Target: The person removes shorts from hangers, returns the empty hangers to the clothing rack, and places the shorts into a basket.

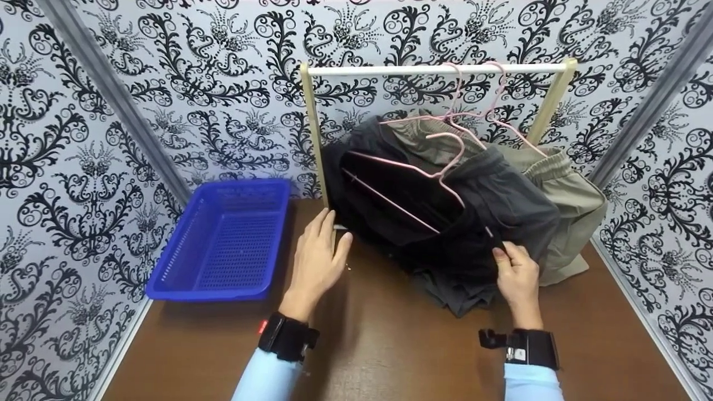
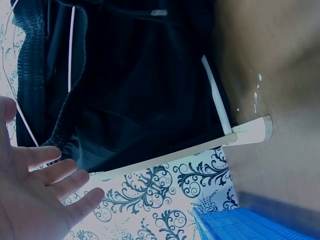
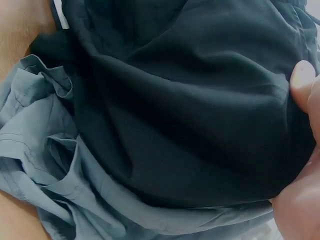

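Black shorts (image 1: 462,256) with a pink hanger (image 1: 390,161) inside their waistband are at the front of a small clothes rack. The hook of this hanger stands in front of the rail, lower than it. My right hand (image 1: 519,273) pinches the right side of the black shorts; in the right wrist view its thumb (image 3: 302,82) lies against the dark cloth. Near the rack's left post, my left hand (image 1: 318,259) is held with fingers extended and holds nothing. The left wrist view shows its spread fingers beside the elastic waistband.
Dark grey shorts (image 1: 518,192) and beige shorts (image 1: 576,209) hang behind on pink hangers hooked over the white rail (image 1: 379,71). A blue plastic basket (image 1: 281,239) sits at the left of the brown table (image 1: 390,351). Patterned walls (image 1: 223,111) enclose the back and sides.
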Demonstrator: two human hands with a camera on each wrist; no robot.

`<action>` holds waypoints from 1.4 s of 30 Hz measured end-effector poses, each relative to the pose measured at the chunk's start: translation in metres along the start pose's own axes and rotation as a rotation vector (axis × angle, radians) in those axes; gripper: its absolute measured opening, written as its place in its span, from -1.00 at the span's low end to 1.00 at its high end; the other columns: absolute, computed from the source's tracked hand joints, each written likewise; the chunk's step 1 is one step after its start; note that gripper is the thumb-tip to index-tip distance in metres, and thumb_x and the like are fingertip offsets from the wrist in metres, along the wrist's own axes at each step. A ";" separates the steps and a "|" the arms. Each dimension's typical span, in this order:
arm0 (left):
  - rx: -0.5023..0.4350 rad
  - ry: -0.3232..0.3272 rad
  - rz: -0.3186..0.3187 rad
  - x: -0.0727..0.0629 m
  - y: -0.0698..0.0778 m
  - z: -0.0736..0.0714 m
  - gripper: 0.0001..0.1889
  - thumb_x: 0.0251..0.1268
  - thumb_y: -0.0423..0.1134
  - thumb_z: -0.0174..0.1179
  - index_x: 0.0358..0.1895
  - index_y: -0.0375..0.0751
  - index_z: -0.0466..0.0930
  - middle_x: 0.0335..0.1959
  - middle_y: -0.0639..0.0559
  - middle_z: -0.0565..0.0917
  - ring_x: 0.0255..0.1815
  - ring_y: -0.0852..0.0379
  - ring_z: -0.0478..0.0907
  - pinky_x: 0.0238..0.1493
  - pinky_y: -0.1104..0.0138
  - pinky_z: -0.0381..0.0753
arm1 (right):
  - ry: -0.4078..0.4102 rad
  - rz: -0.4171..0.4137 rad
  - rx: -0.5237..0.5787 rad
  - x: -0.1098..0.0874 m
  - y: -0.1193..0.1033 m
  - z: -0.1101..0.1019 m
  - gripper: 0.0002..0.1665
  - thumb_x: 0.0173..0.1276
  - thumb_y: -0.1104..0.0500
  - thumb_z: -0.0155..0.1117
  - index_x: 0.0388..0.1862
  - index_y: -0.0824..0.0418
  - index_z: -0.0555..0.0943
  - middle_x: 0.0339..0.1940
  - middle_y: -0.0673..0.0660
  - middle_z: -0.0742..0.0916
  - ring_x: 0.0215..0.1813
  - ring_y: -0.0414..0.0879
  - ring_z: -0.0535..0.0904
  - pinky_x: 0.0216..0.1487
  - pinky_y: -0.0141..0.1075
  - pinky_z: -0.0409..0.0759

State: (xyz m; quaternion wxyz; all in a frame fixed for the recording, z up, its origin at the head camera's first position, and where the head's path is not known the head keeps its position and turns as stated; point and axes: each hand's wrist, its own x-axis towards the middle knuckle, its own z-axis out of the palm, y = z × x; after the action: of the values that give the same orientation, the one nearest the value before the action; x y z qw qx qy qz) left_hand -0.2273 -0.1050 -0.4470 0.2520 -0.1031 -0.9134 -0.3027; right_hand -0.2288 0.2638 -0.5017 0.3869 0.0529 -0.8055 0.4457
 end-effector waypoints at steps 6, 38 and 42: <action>-0.004 0.025 0.012 0.010 0.003 -0.002 -0.36 0.53 0.03 0.05 0.49 -0.35 0.37 0.52 -0.21 0.39 0.50 -0.20 0.34 0.42 -0.12 0.35 | 0.011 0.021 -0.025 -0.005 -0.002 0.000 -0.83 0.44 0.21 0.33 -0.26 0.32 0.73 -0.32 0.32 0.71 -0.20 -0.39 0.54 -0.12 -0.53 0.43; -0.010 0.117 0.058 0.085 0.004 -0.025 -0.46 0.52 -0.08 0.06 0.41 -0.34 0.47 0.49 -0.32 0.40 0.51 -0.25 0.31 0.50 -0.15 0.19 | -0.025 -0.030 0.087 -0.016 -0.006 -0.005 -0.91 0.36 0.40 0.34 -0.33 0.32 0.74 -0.46 0.11 0.68 -0.37 -0.42 0.45 -0.25 -0.56 0.37; -0.019 0.095 0.041 0.088 -0.001 -0.030 -0.47 0.52 -0.06 0.07 0.41 -0.27 0.49 0.49 -0.30 0.40 0.51 -0.25 0.31 0.52 -0.14 0.15 | -0.048 -0.015 0.097 -0.020 -0.004 -0.003 -0.88 0.31 0.49 0.33 -0.34 0.34 0.73 -0.48 0.12 0.65 -0.40 -0.43 0.42 -0.27 -0.58 0.36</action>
State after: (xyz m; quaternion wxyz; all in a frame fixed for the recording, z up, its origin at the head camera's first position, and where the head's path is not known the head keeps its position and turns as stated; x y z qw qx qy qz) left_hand -0.2909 -0.1213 -0.3805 0.3004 -0.1097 -0.8950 -0.3109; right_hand -0.2113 0.2584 -0.5115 0.3679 0.0884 -0.7915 0.4800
